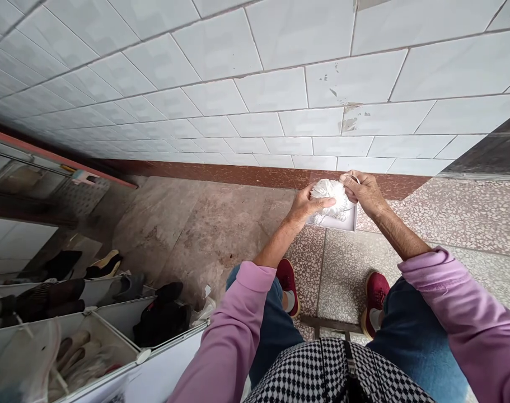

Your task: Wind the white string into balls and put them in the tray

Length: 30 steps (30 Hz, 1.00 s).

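1. The round stringy bundle (329, 192) was white, the shallow rectangular tray (342, 225) pale lilac.
2. The rolled fabric sleeves (238, 319) were mauve, the denim trousers (422, 341) blue.
3. The draped cloth garment (300, 369) bore black-and-white houndstooth.

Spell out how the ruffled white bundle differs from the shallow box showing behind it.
The bundle is rounded and ruffled; the box is straight-edged and smooth. The left hand grips the bundle; no grip on the box shows. Both are pale.
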Tool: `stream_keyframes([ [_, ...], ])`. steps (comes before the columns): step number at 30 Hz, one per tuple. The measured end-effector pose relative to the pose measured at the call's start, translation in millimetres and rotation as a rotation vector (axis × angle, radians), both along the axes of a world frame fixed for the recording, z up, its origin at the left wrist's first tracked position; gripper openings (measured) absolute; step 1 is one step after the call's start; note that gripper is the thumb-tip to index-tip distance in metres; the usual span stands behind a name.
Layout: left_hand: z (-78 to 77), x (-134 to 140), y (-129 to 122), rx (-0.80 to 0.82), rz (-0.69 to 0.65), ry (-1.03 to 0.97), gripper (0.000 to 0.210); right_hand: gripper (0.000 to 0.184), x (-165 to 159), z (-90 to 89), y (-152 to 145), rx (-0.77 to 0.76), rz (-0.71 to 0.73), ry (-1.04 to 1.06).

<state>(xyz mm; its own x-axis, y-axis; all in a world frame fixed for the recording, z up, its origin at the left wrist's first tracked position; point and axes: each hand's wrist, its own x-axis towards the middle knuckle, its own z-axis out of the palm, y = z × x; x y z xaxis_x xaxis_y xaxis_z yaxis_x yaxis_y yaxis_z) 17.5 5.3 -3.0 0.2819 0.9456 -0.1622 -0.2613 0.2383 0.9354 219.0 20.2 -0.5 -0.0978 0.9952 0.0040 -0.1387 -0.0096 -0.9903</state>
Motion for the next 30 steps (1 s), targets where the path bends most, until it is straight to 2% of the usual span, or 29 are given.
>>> stream_keyframes([
  [5,11.3,-1.8,-0.5,0.009,-0.075,-0.064,0.081,0.045,-7.5,-18.7,5.2,-0.055,-0.026,-0.072],
  [8,13.4,-10.2,4.9,-0.066,-0.076,-0.131,0.087,0.052,-15.3,-16.6,3.0,-0.101,0.139,0.021],
  [12,8.6,-24.2,10.9,-0.190,-0.029,-0.218,0.092,0.058,-12.8,-0.6,1.7,-0.161,0.427,0.188],
  [14,6.2,-27.1,10.8,-0.209,0.016,-0.238,0.089,0.056,-6.0,6.0,3.5,-0.137,0.419,0.239],
  [17,5.5,-23.4,7.4,-0.187,0.066,-0.249,0.082,0.056,-0.6,6.4,5.5,-0.102,0.282,0.226],
  [21,8.9,-13.2,5.1,-0.117,0.018,-0.256,0.086,0.062,-18.6,-8.4,-4.4,-0.076,0.175,0.021],
  [23,9.7,-11.0,7.0,-0.043,0.063,-0.231,0.085,0.063,-35.3,-15.2,-16.3,-0.005,0.159,-0.117],
  [27,5.0,-15.2,13.5,0.110,0.254,-0.029,0.076,0.062,-61.5,-12.3,-43.2,0.163,0.246,-0.309],
  [30,-1.9,-20.1,18.3,0.178,0.317,0.170,0.081,0.064,-61.8,3.0,-50.4,0.226,0.347,-0.285],
])
